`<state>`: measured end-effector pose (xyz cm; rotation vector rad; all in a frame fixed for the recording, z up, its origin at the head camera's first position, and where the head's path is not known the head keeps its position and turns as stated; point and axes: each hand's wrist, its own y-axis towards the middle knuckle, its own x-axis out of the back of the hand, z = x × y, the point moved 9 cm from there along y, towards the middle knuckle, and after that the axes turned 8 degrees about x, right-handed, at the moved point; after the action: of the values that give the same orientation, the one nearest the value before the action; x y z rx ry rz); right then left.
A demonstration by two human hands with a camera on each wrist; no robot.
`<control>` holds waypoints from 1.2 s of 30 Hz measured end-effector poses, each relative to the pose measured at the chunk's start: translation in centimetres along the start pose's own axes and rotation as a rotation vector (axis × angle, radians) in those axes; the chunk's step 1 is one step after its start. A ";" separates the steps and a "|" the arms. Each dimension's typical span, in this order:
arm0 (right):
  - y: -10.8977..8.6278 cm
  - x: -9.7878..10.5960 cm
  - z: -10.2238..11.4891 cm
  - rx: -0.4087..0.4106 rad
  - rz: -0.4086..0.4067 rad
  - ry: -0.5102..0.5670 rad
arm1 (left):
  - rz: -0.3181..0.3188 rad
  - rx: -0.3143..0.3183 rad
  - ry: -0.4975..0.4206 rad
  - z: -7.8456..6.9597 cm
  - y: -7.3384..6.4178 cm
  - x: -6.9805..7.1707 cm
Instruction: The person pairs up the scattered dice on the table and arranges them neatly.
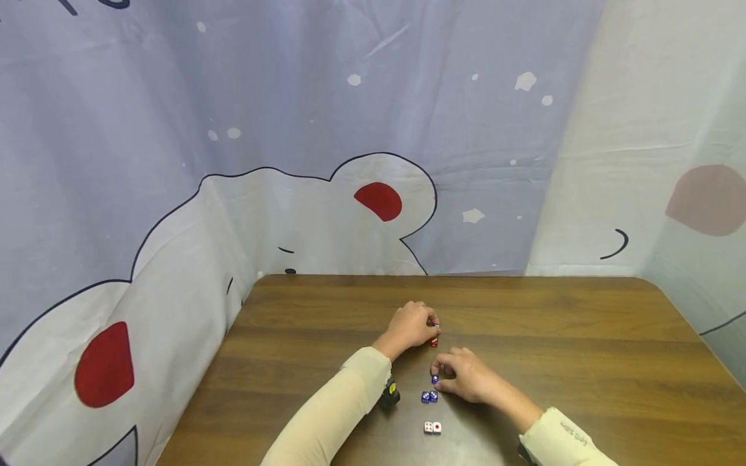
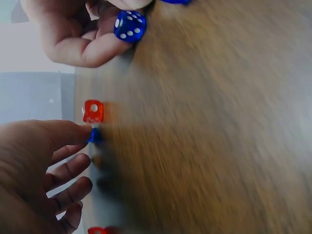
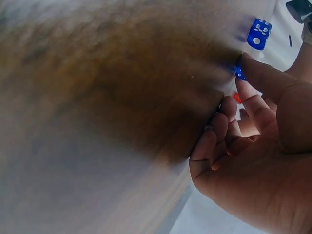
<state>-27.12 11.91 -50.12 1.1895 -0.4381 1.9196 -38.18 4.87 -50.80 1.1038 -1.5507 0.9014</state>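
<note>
My left hand [image 1: 410,325] pinches a small die between thumb and index finger; in the left wrist view this die [image 2: 94,135] looks blue and is mostly hidden by the thumb. Just nearer than those fingertips sits a red die [image 1: 434,342]. My right hand [image 1: 469,377] holds another blue die [image 1: 434,379] between thumb and index finger, and its dots show clearly in the left wrist view. Close below this hand, two blue dice [image 1: 429,397] lie side by side. A further red object [image 2: 100,230] is cut off at the bottom of the left wrist view.
Two white dice [image 1: 432,428] sit side by side nearer to me. Everything lies on a brown wooden table [image 1: 548,323] whose far edge meets a printed curtain [image 1: 326,220]. Dark wrist devices [image 1: 390,393] show at both cuffs.
</note>
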 end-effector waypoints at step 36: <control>0.2 0.0 0.3 -0.018 -0.019 -0.014 | -0.070 -0.058 0.066 3.1 -4.9 1.0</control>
<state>-27.07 11.62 -49.93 1.1915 -0.4491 1.8883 -34.50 0.30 -50.41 1.0701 -1.4669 0.8321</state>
